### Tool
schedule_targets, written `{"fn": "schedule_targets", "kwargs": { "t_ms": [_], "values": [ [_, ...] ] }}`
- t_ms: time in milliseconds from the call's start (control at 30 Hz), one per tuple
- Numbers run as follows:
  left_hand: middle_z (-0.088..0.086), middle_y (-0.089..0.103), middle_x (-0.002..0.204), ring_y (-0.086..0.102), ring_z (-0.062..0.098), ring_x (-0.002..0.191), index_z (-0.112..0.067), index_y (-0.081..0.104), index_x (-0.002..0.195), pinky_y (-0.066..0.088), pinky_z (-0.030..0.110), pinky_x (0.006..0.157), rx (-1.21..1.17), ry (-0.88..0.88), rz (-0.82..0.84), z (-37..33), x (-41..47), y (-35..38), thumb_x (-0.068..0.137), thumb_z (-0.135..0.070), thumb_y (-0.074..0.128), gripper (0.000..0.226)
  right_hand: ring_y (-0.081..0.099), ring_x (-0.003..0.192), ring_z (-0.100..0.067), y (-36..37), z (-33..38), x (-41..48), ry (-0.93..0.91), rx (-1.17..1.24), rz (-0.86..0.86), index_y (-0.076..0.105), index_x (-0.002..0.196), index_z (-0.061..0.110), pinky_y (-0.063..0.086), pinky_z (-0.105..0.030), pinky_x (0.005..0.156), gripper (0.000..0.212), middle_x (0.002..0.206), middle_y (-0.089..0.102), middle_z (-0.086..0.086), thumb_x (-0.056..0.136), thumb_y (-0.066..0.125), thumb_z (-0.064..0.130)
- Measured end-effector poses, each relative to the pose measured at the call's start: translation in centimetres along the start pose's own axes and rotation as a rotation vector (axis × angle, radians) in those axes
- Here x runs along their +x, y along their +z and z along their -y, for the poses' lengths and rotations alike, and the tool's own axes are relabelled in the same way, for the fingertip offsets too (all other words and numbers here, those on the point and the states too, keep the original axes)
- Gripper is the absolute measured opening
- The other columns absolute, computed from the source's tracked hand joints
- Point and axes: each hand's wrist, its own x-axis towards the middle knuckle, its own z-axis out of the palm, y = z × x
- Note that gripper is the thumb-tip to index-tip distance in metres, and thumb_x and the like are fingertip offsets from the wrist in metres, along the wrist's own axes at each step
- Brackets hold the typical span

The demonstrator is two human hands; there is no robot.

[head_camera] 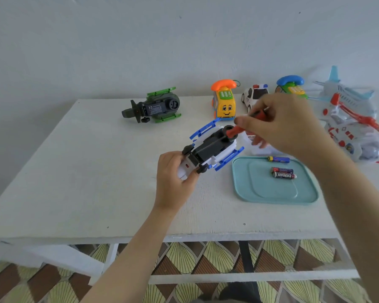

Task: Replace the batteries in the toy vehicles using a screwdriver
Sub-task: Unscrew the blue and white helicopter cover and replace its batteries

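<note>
Near the middle of the table (96,171) we see a white-and-blue toy helicopter (208,147) turned belly up, with its black underside facing us and its blue skids out to either side. The left hand (173,173) curls round the helicopter's nearer end and grips it. The right hand (280,123), apart from the left and above the toy's farther end, pinches the red-and-black handle of a screwdriver (232,133). Its thin shaft slants down across the black underside, and we cannot tell just where the tip sits.

Just beside the helicopter, toward the right edge, lies a teal tray (241,189). On it, one battery (284,176) reads "EVEREADY". A second battery (281,170) touches it on the far side, with print too small to read. A blue-and-yellow battery (279,159) lies at the tray's far rim.

Along the far edge a green toy helicopter (155,107) also lies belly up. The label on its dark underside shows a CE mark, and the rest is too small to read. To its right stand a yellow toy phone car (224,103) with an orange handset, a toy police car (253,96) and a second toy phone (291,85) with a blue handset. A large white toy plane (348,119) with red and pale blue parts fills the far right corner.
</note>
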Motion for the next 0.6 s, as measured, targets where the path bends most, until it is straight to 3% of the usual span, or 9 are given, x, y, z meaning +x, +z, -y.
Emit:
{"fn": "schedule_targets", "kwargs": {
  "t_ms": [67, 200, 267, 367, 467, 600],
  "values": [
    [-0.007, 0.055, 0.093, 0.047, 0.011, 0.092, -0.004, 0.065, 0.095, 0.042, 0.013, 0.079, 0.008, -0.004, 0.012, 0.1, -0.1, -0.1, 0.081, -0.033, 0.067, 0.032, 0.066, 0.049, -0.017, -0.6, -0.9, -0.6, 0.140, 0.109, 0.086, 0.059, 0.081, 0.002, 0.056, -0.032, 0.050, 0.033, 0.063, 0.071, -0.003, 0.084, 0.069, 0.032],
    [-0.012, 0.058, 0.088, 0.049, 0.011, 0.090, -0.015, 0.063, 0.092, 0.042, 0.012, 0.077, -0.040, -0.046, 0.014, -0.7, 0.0, -0.6, 0.080, -0.037, 0.068, 0.026, 0.063, 0.049, -0.009, -1.2, -2.7, -2.2, 0.337, 0.590, 0.050, 0.059, 0.070, 0.005, 0.054, -0.019, 0.048, 0.024, 0.064, 0.072, 0.002, 0.091, 0.061, 0.017],
    [-0.022, 0.056, 0.087, 0.051, 0.010, 0.086, -0.025, 0.059, 0.091, 0.038, 0.007, 0.075, -0.094, -0.140, -0.001, -1.5, 0.5, -1.4, 0.076, -0.037, 0.071, 0.022, 0.067, 0.057, -0.010, -1.5, -3.3, -2.8, 0.387, 0.855, 0.046, 0.069, 0.068, 0.010, 0.054, -0.018, 0.052, 0.016, 0.072, 0.074, 0.000, 0.082, 0.063, 0.014],
    [-0.021, 0.062, 0.077, 0.056, 0.000, 0.074, -0.025, 0.065, 0.084, 0.038, 0.004, 0.066, -0.105, -0.351, 0.083, -2.5, 2.4, -3.2, 0.076, -0.021, 0.079, 0.017, 0.069, 0.068, -0.014, -1.4, -3.7, -3.3, 0.436, 1.134, 0.100, 0.076, 0.074, 0.006, 0.056, -0.020, 0.060, 0.021, 0.074, 0.071, -0.004, 0.075, 0.057, 0.015],
    [-0.010, 0.062, 0.059, 0.052, 0.001, 0.058, -0.012, 0.071, 0.070, 0.036, 0.010, 0.056, -0.091, -0.496, 0.230, -3.3, 5.1, -5.3, 0.078, -0.022, 0.078, 0.015, 0.067, 0.065, -0.015, -0.4, -3.7, -3.5, 0.461, 1.118, 0.130, 0.071, 0.088, 0.002, 0.057, -0.023, 0.062, 0.030, 0.069, 0.065, -0.005, 0.093, 0.045, 0.017],
    [0.008, 0.068, 0.076, 0.060, 0.017, 0.068, -0.004, 0.072, 0.081, 0.049, 0.023, 0.065, -0.244, -0.859, 0.435, -4.0, 8.3, -7.5, 0.077, -0.024, 0.077, 0.022, 0.051, 0.056, -0.013, 1.5, -3.1, -3.0, 0.434, 0.874, 0.055, 0.056, 0.082, 0.010, 0.053, -0.024, 0.060, 0.032, 0.064, 0.052, -0.001, 0.102, 0.037, 0.026]
  ]
}}
